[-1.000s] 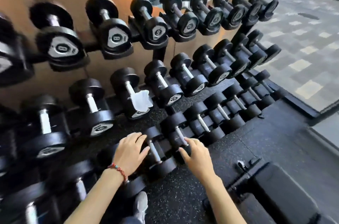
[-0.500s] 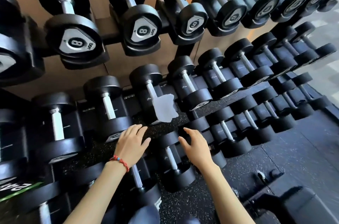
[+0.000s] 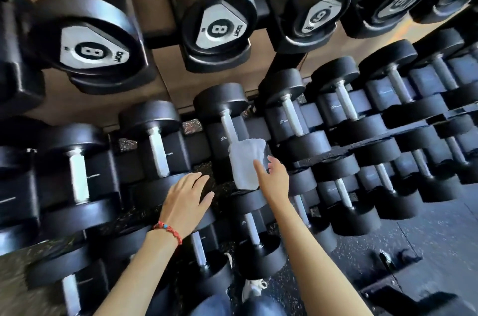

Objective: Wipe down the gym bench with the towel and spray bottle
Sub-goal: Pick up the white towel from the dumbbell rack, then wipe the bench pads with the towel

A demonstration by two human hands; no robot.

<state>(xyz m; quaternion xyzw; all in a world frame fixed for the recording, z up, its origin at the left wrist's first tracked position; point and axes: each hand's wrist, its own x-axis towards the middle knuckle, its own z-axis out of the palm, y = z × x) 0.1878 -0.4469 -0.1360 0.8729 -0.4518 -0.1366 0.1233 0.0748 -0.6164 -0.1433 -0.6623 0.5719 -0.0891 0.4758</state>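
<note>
Dumbbell rack fills the view, three tiers of black dumbbells. Top-left dumbbells are marked 8, next one right also 8, then 6. Left hand, red bead bracelet on the wrist, fingers spread and loose, holding nothing, hovering over the middle-tier dumbbell heads. Just right of it, the white towel hangs draped over a middle-row dumbbell, covering its near end. Right hand is open with fingers extended, fingertips at the towel's right edge, not closed around it. Spray bottle and bench not identifiable. Speckled rubber floor lower right.
</note>
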